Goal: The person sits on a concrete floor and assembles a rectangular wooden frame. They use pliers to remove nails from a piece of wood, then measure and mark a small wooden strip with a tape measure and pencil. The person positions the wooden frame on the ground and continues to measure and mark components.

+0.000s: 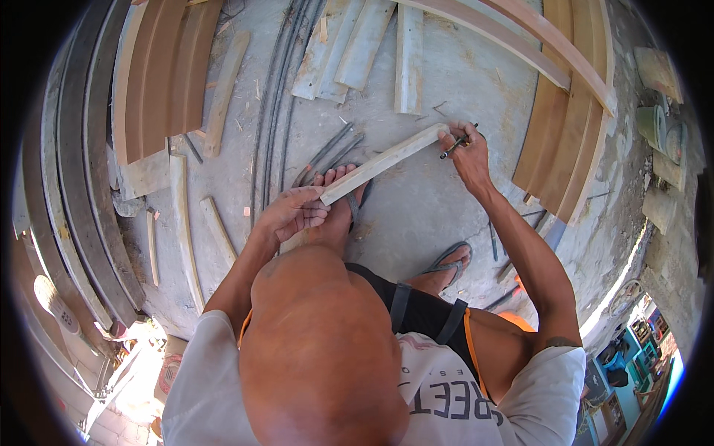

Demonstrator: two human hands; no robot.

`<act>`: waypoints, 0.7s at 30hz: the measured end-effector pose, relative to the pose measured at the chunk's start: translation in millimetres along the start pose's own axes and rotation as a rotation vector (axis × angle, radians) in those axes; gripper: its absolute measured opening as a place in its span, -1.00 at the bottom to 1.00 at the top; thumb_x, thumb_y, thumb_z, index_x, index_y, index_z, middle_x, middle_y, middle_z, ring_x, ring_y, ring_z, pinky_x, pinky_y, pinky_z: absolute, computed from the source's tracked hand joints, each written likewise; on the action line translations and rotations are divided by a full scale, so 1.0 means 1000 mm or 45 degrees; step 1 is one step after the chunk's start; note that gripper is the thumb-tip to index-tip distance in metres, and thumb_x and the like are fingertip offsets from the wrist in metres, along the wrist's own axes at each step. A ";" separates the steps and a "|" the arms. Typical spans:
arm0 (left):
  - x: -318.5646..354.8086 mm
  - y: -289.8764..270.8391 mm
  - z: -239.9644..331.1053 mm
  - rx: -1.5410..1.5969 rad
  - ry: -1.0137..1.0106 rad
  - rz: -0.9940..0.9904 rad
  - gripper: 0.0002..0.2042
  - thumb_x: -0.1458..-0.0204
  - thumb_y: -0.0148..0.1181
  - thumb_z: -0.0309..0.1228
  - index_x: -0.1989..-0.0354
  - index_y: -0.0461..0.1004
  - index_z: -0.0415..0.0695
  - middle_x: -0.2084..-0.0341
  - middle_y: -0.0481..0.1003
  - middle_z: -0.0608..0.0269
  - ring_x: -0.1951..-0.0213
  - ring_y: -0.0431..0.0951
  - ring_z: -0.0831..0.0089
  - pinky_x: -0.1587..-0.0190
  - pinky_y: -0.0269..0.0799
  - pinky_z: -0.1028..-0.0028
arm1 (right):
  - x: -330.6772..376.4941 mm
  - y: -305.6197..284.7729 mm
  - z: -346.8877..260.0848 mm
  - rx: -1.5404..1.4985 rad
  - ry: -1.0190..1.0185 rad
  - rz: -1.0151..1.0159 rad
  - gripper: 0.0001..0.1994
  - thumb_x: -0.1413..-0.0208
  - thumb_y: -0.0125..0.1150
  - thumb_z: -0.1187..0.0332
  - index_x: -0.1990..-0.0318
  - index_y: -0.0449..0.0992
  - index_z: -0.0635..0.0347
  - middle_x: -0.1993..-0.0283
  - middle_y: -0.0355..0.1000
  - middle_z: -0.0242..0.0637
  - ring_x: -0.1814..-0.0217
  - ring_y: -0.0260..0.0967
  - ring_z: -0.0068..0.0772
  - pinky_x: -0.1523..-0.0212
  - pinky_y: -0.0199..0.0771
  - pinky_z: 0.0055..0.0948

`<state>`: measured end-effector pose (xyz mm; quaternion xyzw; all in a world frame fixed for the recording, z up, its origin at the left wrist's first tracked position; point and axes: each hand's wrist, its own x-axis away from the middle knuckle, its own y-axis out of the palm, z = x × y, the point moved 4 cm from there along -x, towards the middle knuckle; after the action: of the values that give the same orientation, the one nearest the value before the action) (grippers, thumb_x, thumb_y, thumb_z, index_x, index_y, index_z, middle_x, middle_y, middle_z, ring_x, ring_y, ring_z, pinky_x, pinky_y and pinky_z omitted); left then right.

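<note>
There's your pale wooden strip (pixel 383 164), square-edged and straight, slanting from near left to far right above your left foot (pixel 338 220). Your left hand (pixel 296 212), half curled, pinches its near end; your right hand (pixel 470 157), elbow out wide, has its fingers closed round a slim dark pen (pixel 451 150), fingertips at the wood's far end. Below: dusty gray concrete (pixel 405 215). Dark rods (pixel 277 97) run far left, smooth brown boards (pixel 163 74) lie left and right, and dark lettering (pixel 446 398) marks your white shirt (pixel 550 386), near.
</note>
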<state>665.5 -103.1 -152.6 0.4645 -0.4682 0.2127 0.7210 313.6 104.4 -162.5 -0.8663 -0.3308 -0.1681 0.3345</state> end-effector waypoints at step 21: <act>-0.076 0.073 -0.044 -2.001 0.390 0.204 -0.52 -0.22 0.17 0.22 -0.13 0.58 0.21 -0.17 0.54 0.02 -0.45 0.23 0.08 -0.50 -0.27 -0.06 | 0.004 0.013 -0.008 -0.434 0.240 -0.047 -0.32 -0.32 0.27 0.40 -0.54 0.16 0.28 -0.04 0.57 -0.22 0.09 0.55 -0.43 0.16 0.69 -0.40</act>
<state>596.3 -20.5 -190.0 -0.2479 -0.4089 -0.0665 0.8757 324.2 93.6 -160.8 -0.8846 -0.2806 -0.3082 0.2092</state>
